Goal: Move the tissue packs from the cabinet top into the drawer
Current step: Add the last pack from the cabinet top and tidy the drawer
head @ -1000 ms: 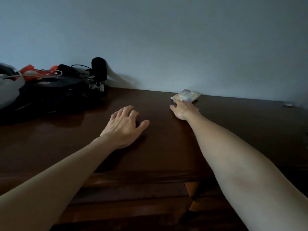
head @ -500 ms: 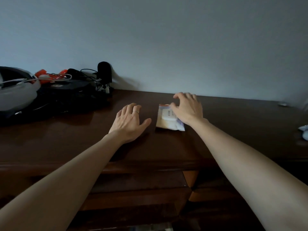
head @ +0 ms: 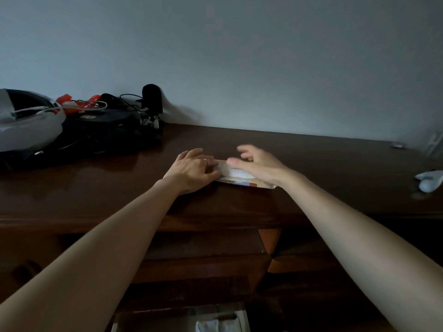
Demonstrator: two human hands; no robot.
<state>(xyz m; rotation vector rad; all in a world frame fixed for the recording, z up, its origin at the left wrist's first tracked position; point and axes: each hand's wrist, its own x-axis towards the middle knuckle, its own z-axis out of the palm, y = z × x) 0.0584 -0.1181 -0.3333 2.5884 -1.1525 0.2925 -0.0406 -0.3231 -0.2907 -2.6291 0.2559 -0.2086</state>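
Fingers (head: 211, 167) of the left hand (head: 191, 170) curl against the left end of a tissue pack (head: 236, 174), the thumb tucked low at its near edge and a ring showing on one finger; whether they truly pinch the pack or only press on it cannot be told in the dim light. Fingers (head: 244, 152) of the right hand (head: 257, 165) are spread and blurred, arched over the top of the same pack with the thumb lying along its upper face and the heel of the hand covering its right end. The pack lies flat on the cabinet top (head: 323, 168), close to the front edge and about midway along it, pale with a coloured strip on its near side. Both bare forearms reach up to it from the lower corners of the view.

Below the front edge, an open drawer (head: 182, 319) shows at the bottom of the picture, with something pale and crinkled (head: 211, 325) inside; what it is cannot be made out. Far to the left on the cabinet top sits a heap of dark gear (head: 100, 130) with cables, orange-red pieces (head: 69, 104) and a grey rounded object (head: 26, 130), and a small black microphone (head: 152, 99) stands against the wall (head: 239, 56). Well apart to the right lies a pale grey object (head: 429, 180), and a small item (head: 398, 146) sits near the back edge
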